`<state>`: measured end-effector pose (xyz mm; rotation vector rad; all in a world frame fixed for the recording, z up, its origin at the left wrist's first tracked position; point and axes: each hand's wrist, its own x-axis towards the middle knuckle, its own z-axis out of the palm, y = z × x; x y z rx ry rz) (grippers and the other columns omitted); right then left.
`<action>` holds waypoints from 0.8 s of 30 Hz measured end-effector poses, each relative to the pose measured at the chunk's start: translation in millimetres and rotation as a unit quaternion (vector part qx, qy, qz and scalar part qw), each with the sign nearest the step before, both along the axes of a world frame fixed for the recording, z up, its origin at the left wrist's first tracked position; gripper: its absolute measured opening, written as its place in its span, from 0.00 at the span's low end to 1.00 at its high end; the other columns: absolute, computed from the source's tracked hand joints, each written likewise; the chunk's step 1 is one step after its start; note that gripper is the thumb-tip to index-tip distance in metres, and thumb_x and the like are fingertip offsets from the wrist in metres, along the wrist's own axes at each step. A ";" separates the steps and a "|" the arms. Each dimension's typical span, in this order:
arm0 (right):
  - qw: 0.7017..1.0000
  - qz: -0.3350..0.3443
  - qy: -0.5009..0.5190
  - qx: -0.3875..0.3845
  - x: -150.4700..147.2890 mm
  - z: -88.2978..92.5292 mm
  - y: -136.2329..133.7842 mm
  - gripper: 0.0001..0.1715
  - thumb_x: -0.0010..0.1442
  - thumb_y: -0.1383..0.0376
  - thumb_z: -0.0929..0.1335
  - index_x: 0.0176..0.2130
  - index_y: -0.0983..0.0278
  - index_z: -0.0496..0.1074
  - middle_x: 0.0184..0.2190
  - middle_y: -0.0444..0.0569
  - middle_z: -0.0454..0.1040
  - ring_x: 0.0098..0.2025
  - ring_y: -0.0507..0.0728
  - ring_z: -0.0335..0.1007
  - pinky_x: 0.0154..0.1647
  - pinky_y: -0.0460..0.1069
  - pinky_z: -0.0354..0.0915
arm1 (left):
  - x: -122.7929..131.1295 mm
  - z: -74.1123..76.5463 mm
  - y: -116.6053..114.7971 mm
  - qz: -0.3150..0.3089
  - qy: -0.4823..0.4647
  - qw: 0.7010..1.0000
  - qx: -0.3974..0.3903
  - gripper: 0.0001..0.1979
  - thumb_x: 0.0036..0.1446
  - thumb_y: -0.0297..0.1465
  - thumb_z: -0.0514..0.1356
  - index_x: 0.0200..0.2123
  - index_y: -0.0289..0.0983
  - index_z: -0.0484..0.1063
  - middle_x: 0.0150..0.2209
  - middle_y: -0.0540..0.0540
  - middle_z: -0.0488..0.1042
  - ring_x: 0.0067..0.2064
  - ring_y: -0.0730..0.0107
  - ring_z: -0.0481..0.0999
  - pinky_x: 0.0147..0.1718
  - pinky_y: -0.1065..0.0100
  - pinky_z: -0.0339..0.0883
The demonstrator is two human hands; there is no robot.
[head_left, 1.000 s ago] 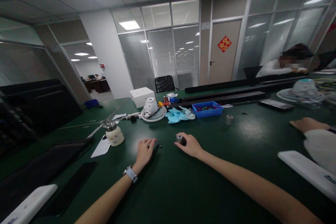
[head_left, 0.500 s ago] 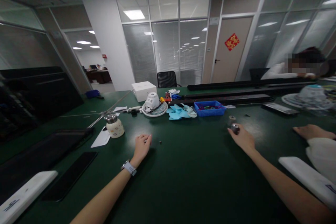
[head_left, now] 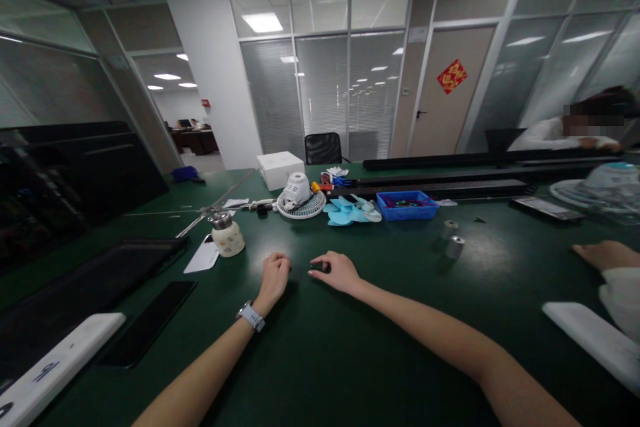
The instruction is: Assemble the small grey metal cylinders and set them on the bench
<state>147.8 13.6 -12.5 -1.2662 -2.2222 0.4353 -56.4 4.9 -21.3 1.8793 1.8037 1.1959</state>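
My left hand (head_left: 275, 276), with a watch on its wrist, rests on the green table (head_left: 380, 360) with its fingers curled in. What it holds, if anything, is hidden. Close by on its right, my right hand (head_left: 336, 272) reaches in over the table, thumb and forefinger apart in a C shape. A tiny dark spot shows between those fingertips, too small to name. Well to the right stand two small metal cylinders, the nearer cylinder (head_left: 455, 247) in front of the farther cylinder (head_left: 450, 229), both free of my hands.
Behind my hands are a white fan housing (head_left: 297, 190), blue fan blades (head_left: 345, 211) and a blue tray (head_left: 407, 207) of small parts. A cream bottle (head_left: 228, 240) and a black phone-like slab (head_left: 153, 323) lie left. At right rests another person's hand (head_left: 603, 254).
My right hand has let go of the nearer metal cylinder and swung left to beside my left hand, over where a tiny object lay. My left hand keeps its curled pose.
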 end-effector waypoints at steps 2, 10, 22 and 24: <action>1.000 -0.012 -0.006 0.001 -10.6 -2.3 4.6 0.19 0.55 0.48 0.68 0.41 0.55 0.78 0.31 0.45 0.71 0.34 0.52 0.67 0.36 0.48 0.60 | -1.1 -0.9 0.2 -0.007 -0.010 1.000 0.004 0.20 0.55 0.32 0.47 0.15 0.37 0.66 0.38 0.42 0.72 0.43 0.61 0.68 0.44 0.62 0.62; 0.998 -0.038 0.010 0.057 84.5 19.8 0.3 0.14 0.59 0.53 0.66 0.38 0.56 0.78 0.37 0.46 0.72 0.35 0.53 0.68 0.38 0.49 0.62 | -1.0 -0.8 1.1 -0.045 0.033 0.998 0.015 0.22 0.59 0.40 0.47 0.19 0.37 0.68 0.31 0.44 0.70 0.37 0.64 0.69 0.41 0.63 0.62; 0.905 -0.414 -0.043 0.086 323.3 27.8 -11.9 0.27 0.56 0.46 0.63 0.41 0.61 0.79 0.38 0.57 0.75 0.33 0.62 0.68 0.28 0.52 0.57 | 0.3 -2.2 0.7 -0.046 0.074 0.996 0.018 0.24 0.62 0.42 0.47 0.21 0.38 0.72 0.30 0.45 0.72 0.38 0.64 0.70 0.42 0.63 0.61; 0.906 -0.414 -0.046 0.070 322.9 27.1 -12.6 0.28 0.56 0.46 0.63 0.41 0.61 0.79 0.38 0.58 0.75 0.32 0.62 0.67 0.28 0.53 0.57 | 0.7 -1.3 0.2 -0.049 0.077 0.996 0.016 0.24 0.62 0.42 0.47 0.21 0.37 0.72 0.30 0.46 0.72 0.38 0.65 0.70 0.42 0.63 0.61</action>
